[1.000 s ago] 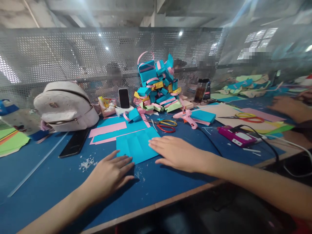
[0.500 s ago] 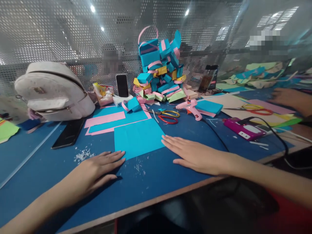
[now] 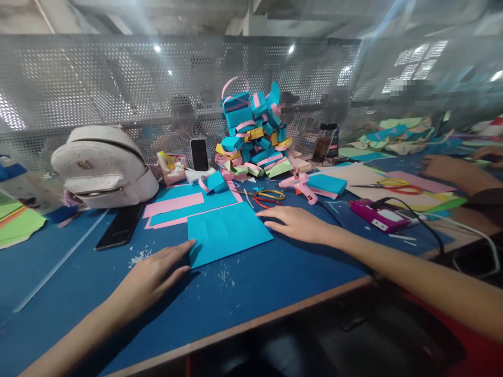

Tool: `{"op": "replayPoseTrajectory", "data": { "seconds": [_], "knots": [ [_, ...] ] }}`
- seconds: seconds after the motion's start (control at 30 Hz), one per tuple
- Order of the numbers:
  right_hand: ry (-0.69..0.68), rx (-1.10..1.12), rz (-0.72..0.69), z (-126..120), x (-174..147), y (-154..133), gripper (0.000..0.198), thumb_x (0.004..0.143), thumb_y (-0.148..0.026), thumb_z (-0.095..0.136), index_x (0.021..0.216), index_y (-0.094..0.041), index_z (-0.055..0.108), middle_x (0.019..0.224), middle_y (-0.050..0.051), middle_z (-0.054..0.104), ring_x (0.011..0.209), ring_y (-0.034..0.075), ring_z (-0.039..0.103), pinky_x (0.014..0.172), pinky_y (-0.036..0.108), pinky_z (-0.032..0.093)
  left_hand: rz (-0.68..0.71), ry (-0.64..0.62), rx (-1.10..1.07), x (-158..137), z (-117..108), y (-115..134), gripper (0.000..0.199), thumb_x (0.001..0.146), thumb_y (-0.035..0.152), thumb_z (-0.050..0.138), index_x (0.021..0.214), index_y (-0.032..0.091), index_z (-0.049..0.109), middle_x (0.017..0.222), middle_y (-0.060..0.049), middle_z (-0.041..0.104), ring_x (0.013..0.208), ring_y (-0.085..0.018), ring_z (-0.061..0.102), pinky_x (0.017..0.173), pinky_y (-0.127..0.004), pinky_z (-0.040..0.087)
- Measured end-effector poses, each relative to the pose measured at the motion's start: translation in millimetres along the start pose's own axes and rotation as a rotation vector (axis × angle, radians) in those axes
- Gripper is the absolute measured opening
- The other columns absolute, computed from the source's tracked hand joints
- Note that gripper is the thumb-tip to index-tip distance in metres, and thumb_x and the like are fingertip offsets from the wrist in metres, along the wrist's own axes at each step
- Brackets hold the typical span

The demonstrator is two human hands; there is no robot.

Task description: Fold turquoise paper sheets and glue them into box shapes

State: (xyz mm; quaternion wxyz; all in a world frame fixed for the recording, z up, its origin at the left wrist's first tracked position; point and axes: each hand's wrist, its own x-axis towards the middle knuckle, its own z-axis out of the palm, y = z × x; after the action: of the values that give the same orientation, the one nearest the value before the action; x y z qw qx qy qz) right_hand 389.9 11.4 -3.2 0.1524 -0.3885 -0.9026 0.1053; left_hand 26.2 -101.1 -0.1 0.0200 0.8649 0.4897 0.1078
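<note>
To flatten the creased blue sheet at the frame's centre, the left hand and right hand, fingers extended and gripping nothing, should press evenly outward along its side edges.

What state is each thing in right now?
Blue sheet, spread on the desk, faintly creased
Left hand, open, fingers at the sheet's left edge
Right hand, open, fingers at the sheet's right edge
Near scissors, lying; blade gap unclear
Far scissors, lying, blades apparently closed
Glue gun, lying on its side
Flat phone, screen dark
Propped phone, screen dark
Bottle, standing, lidded
Purple power adapter, cable plugged in
</note>
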Motion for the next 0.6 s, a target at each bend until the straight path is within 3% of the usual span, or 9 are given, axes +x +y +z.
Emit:
{"op": "replayPoseTrajectory", "data": {
  "seconds": [0.1, 0.23, 0.3, 0.43, 0.6],
  "knots": [
    [0.001, 0.216, 0.005, 15, 16, 4, 0.05, 0.094, -0.037, 0.049, 0.143, -0.024, 0.043, 0.144, 0.01, 0.048, 0.126, 0.026, 0.053, 0.1, 0.043, 0.047, -0.014, -0.002, -0.011, 13, 6, 3, 0.062, 0.096, 0.037, 0.048, 0.152, 0.03, 0.022, 0.15, -0.006, 0.041, 0.129, -0.027, 0.051, 0.102, -0.042, 0.048],
    [0.15, 0.369, -0.047, 30, 27, 4, 0.057, 0.088, -0.03, 0.056, 0.143, -0.025, 0.039, 0.151, 0.01, 0.038, 0.138, 0.026, 0.038, 0.108, 0.044, 0.039, 0.036, 0.054, -0.103, 25, 11, 8, 0.064, 0.095, 0.028, 0.049, 0.152, 0.032, 0.019, 0.158, -0.005, 0.027, 0.141, -0.025, 0.034, 0.111, -0.043, 0.039],
    [0.222, 0.437, -0.041, 30, 28, 2, 0.066, 0.084, -0.026, 0.058, 0.146, -0.028, 0.033, 0.152, 0.011, 0.033, 0.134, 0.026, 0.042, 0.103, 0.043, 0.045, 0.029, 0.125, -0.195, 28, 13, 10, 0.065, 0.095, 0.026, 0.049, 0.151, 0.032, 0.019, 0.159, -0.006, 0.023, 0.143, -0.026, 0.029, 0.11, -0.043, 0.04],
    [0.277, 0.477, -0.063, 24, 23, -3, 0.075, 0.083, -0.021, 0.057, 0.149, -0.033, 0.025, 0.154, 0.009, 0.027, 0.127, 0.026, 0.05, 0.097, 0.042, 0.05, -0.057, 0.235, -0.394, 32, 14, 12, 0.065, 0.095, 0.025, 0.046, 0.151, 0.034, 0.015, 0.159, -0.009, 0.023, 0.137, -0.029, 0.04, 0.103, -0.045, 0.048],
    [0.296, 0.414, -0.049, 22, 16, -7, 0.077, 0.087, -0.028, 0.058, 0.152, -0.034, 0.019, 0.153, 0.009, 0.033, 0.135, 0.029, 0.041, 0.106, 0.048, 0.042, -0.115, 0.358, -0.482, 39, 9, 24, 0.075, 0.093, 0.025, 0.047, 0.153, 0.033, 0.001, 0.162, -0.01, 0.008, 0.14, -0.03, 0.035, 0.104, -0.045, 0.048]
  ]
}}
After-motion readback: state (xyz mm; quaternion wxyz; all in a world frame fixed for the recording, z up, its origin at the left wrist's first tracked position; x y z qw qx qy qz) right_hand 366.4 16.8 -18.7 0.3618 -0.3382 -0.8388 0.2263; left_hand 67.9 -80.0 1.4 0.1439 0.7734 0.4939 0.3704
